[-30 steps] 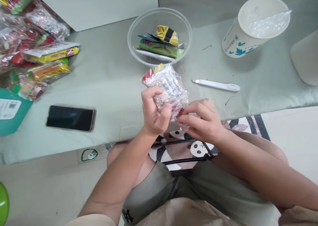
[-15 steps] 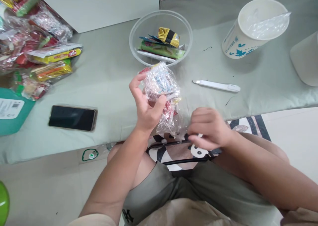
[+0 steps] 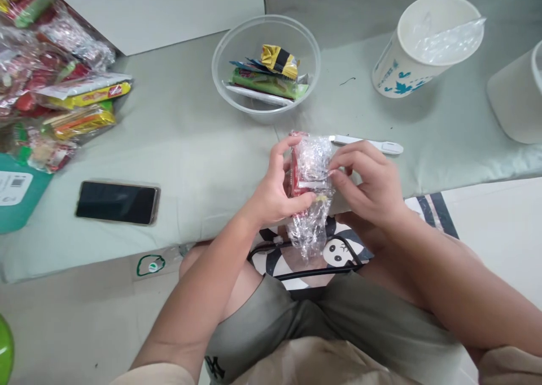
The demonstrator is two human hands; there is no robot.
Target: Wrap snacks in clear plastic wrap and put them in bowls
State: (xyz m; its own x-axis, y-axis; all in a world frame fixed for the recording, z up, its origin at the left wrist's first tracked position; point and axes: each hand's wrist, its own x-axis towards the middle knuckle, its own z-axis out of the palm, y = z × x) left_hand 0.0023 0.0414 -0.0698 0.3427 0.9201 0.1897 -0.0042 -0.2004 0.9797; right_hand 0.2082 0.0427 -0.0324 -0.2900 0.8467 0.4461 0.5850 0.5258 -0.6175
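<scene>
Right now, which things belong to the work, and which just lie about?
Involved, seemingly: wrapped packet in the left hand, right hand at its wrapping; perhaps snack heap, snack tub, white-handled blade.
Apparently lying about: phone, teal object.

Green-covered table (image 3: 190, 108), pale tiled floor (image 3: 80, 317)

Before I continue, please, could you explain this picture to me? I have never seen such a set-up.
There is no robot here, only a person's two bare hands. The picture comes from a camera worn on the head, looking forward and down. The left hand holds a plastic-wrapped packet; the right hand has its fingertips at the packet's edge. On the pale green cloth are a phone, a white-handled blade, a clear tub with small packets inside, and a paper cup containing clear plastic. Wrapped snacks are heaped at the picture's left.
</scene>
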